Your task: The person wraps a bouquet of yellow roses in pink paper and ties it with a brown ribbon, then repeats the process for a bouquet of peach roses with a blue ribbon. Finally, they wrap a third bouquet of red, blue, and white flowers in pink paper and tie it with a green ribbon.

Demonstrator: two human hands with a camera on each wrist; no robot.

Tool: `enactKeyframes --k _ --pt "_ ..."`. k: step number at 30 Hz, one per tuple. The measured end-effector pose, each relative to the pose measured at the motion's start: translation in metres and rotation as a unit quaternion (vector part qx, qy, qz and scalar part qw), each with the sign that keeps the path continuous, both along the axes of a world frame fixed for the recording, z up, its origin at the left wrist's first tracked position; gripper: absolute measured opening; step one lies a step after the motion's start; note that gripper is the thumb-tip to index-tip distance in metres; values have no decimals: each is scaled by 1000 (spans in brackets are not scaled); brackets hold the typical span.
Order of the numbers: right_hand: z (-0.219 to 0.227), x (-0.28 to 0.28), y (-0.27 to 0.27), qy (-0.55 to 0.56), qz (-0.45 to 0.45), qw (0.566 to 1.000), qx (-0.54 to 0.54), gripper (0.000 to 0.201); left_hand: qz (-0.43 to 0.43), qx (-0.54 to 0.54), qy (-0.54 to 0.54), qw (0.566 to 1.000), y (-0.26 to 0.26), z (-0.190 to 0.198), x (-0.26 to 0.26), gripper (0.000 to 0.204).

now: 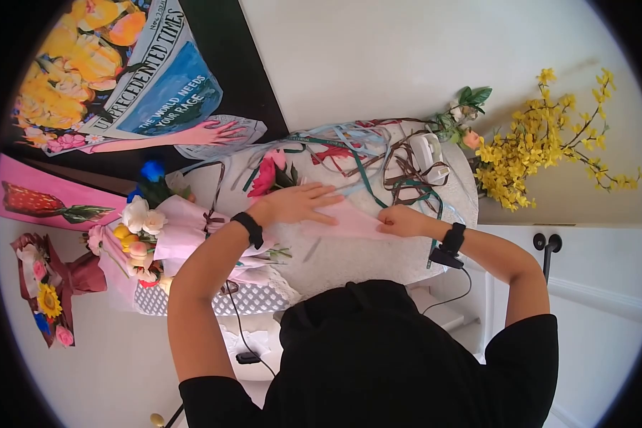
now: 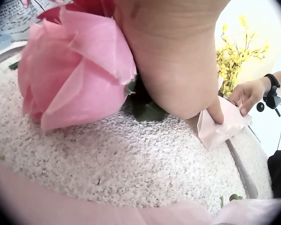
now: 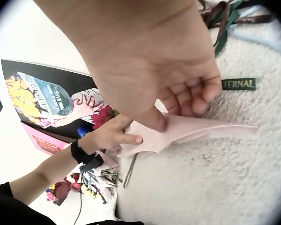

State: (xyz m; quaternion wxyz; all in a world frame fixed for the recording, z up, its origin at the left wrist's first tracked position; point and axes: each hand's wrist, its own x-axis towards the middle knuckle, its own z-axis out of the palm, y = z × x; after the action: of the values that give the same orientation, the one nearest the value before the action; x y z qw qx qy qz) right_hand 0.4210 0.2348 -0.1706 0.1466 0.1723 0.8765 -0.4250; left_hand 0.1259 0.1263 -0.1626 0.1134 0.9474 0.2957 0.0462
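Note:
A sheet of pale pink wrapping paper (image 1: 353, 221) lies between the two hands, folded in layers in the right wrist view (image 3: 178, 131). My left hand (image 1: 296, 205) rests across its left end with the fingers spread. In the left wrist view, the thumb of that hand lies on the paper (image 2: 218, 129). My right hand (image 1: 406, 221) pinches the paper's right end between the thumb and curled fingers. Just behind the left wrist lie artificial flowers, a pink rose (image 2: 77, 70) and a deeper pink bloom (image 1: 264, 178). A thin stem (image 3: 129, 171) pokes out near the left hand.
Tangled ribbons (image 1: 364, 157) and a white device (image 1: 428, 155) lie at the table's back. Wrapped bouquets (image 1: 182, 228) crowd the left side. Yellow blossom branches (image 1: 542, 150) stand at the right, and a floral painting (image 1: 150, 78) leans at the back left. Cables hang from both wrists.

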Motion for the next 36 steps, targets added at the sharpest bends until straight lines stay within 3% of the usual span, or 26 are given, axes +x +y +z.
enactKeyframes --k 4,7,9,10,12,13,15,16,19,21,22,23,24,25,27,28,30,31,33,36 --pt "0 -4 -1 8 32 998 56 25 10 -4 0 1000 -2 -1 -1 47" --pt "5 1 -5 -37 -27 999 -2 27 19 7 -1 1000 -4 -3 -1 48" --pt "5 6 -8 -42 -86 987 -129 28 16 16 3 1000 -4 -4 -1 48" --pt "6 8 -5 -43 -85 987 -129 28 17 16 2 1000 -4 -5 -1 48" --pt "8 9 3 -188 -29 955 -229 31 11 26 11 1000 -4 -6 -2 53" --pt "8 12 4 -187 -28 955 -230 31 12 25 12 1000 -4 -5 -2 53" --pt "9 17 4 -246 -118 892 -361 39 11 25 16 1000 -4 -4 -2 52" --pt "15 16 2 -246 -117 892 -361 39 11 25 16 1000 -4 -4 -1 52" --pt "24 19 -8 -271 -144 910 -278 46 15 22 13 1000 -4 -5 -1 52" --pt "10 30 -11 -204 -91 962 -155 48 19 13 6 1000 -6 -4 -2 52" --pt "9 34 -15 -206 -88 962 -154 48 23 13 4 1000 -6 -5 -2 52" --pt "8 38 -19 -167 -38 985 -5 47 21 19 2 1000 -6 -7 -2 52" --pt "6 40 -20 -121 13 982 144 48 18 24 -1 1000 -6 -8 -3 52" --pt "23 32 -23 -122 17 982 145 48 22 25 -1 999 -6 -9 -3 52" --pt "71 4 -37 -261 40 930 257 49 20 28 5 999 -7 -10 -3 52" --pt "70 -3 -40 -260 42 930 257 49 21 28 6 999 -7 -10 -4 52" --pt "69 -14 -46 2 121 917 381 58 23 27 -4 999 -7 -11 -3 54" --pt "63 -22 -50 4 121 916 382 58 23 28 -2 999 -7 -11 -3 54" --pt "42 -38 -55 117 181 876 432 64 22 43 -19 999 -7 -12 -2 51" --pt "24 -54 -63 99 143 908 381 66 27 131 -25 991 -15 -14 4 41"
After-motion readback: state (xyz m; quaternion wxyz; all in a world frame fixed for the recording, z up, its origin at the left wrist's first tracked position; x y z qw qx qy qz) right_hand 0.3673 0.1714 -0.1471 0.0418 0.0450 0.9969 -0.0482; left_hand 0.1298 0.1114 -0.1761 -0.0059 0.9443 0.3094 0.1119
